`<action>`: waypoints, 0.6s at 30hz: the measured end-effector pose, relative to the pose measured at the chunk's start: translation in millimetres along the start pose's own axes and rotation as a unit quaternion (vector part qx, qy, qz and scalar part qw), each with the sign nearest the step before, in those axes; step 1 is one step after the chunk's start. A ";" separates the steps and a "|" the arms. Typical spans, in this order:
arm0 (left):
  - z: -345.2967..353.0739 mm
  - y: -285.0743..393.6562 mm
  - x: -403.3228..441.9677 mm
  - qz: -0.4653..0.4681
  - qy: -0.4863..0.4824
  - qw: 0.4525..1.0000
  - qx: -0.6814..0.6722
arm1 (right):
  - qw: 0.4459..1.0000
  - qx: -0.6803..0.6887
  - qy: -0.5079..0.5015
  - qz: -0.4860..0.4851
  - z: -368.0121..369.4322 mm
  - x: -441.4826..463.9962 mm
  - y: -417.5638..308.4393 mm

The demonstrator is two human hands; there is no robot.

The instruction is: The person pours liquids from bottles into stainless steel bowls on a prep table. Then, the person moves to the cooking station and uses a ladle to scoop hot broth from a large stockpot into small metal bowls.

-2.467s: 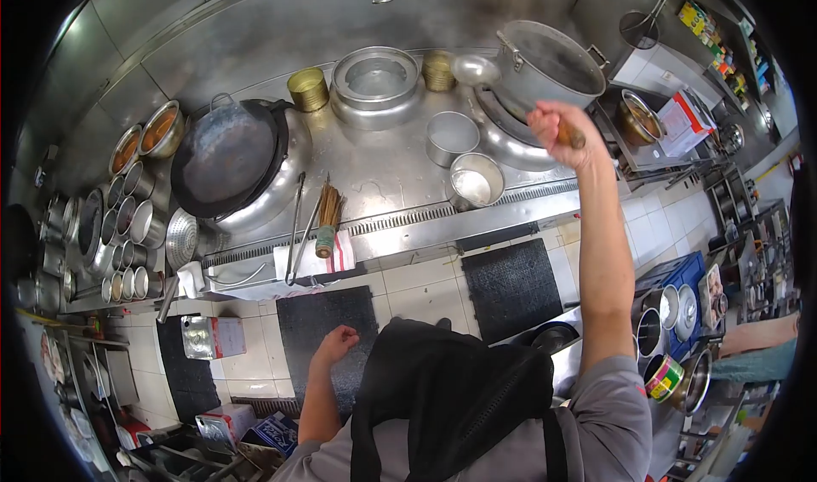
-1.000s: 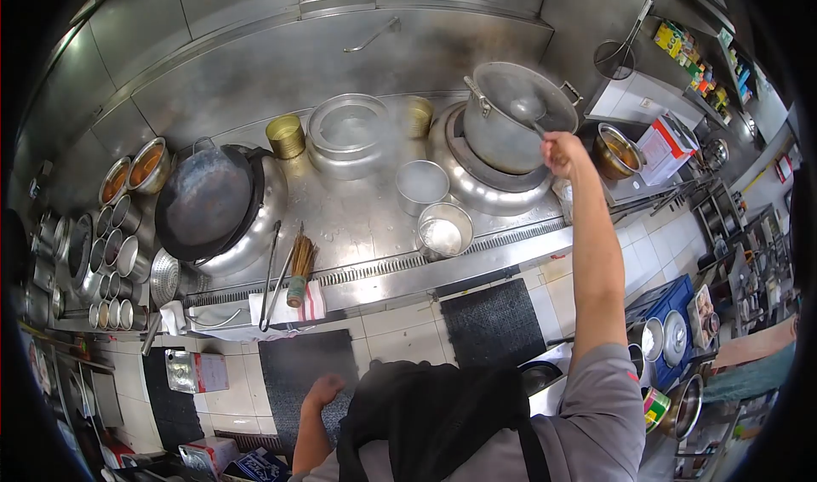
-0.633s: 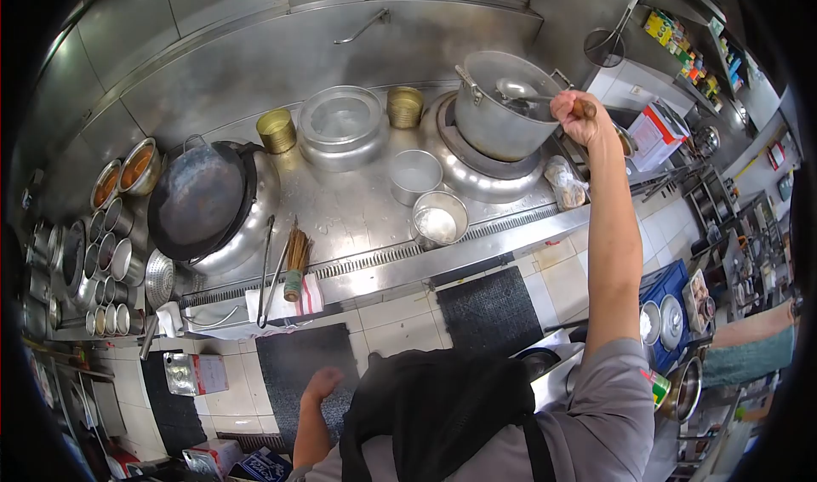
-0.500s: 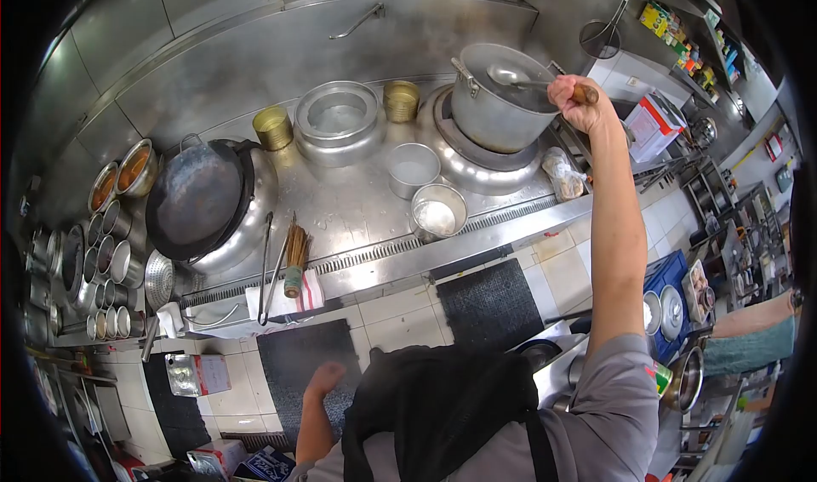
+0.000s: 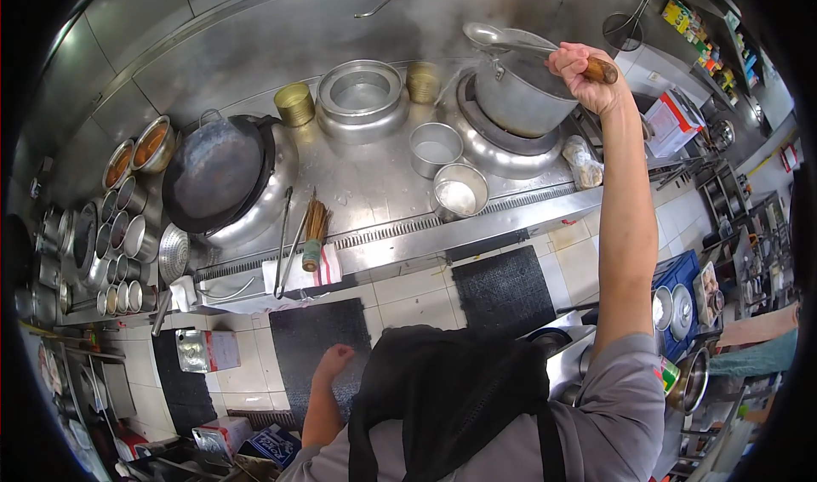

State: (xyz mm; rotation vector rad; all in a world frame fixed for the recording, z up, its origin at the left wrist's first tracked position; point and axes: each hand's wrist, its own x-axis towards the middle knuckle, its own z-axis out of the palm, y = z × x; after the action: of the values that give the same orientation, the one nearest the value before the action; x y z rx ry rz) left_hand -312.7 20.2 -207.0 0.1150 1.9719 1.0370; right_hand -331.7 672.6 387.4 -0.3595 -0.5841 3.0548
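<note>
My right hand (image 5: pixel 585 72) is wrapped round the wooden handle of a metal ladle (image 5: pixel 485 34), raised over the big pot (image 5: pixel 521 99). The ladle's bowl hangs past the pot's left rim, and a thin streak, perhaps liquid, shows below it. The pot stands on the right burner (image 5: pixel 511 159). Down by my side, over the floor mat, my left hand (image 5: pixel 337 359) has loosely curled fingers and touches nothing that I can see; whether it is closed is unclear. Two metal containers (image 5: pixel 436 148) (image 5: pixel 459 191) sit left of the burner.
A black wok (image 5: pixel 213 171) rests on the left burner. Between the burners are a round metal pot (image 5: pixel 360 99), gold tins (image 5: pixel 294 104), tongs (image 5: pixel 285 244) and a bamboo brush (image 5: pixel 315 235). A wrapped bag (image 5: pixel 582 162) lies near the counter's front edge. Bowls of sauce (image 5: pixel 153 146) stand far left.
The ladle has gone from the right burner into the big pot, then risen above its left rim in my right hand. My left hand stays low. The camera view has shifted.
</note>
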 end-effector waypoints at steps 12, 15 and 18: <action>-7.0 -24.0 -19.6 -0.024 -0.009 0.999 -0.032 | 0.997 -0.045 0.061 0.010 -61.3 0.9 77.4; -5.3 -27.2 -21.3 -0.033 -0.010 0.999 -0.034 | 0.993 -0.081 0.086 0.015 -100.0 6.0 99.1; -3.4 -12.9 -32.6 -0.044 -0.004 0.998 -0.050 | 0.976 -0.168 0.138 -0.007 -138.4 15.2 120.4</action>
State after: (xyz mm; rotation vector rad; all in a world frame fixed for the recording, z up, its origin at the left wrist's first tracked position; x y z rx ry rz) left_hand -291.5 -4.6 -193.7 -0.0218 1.8978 1.0731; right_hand -311.4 611.7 214.9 -0.7651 -1.0749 2.8096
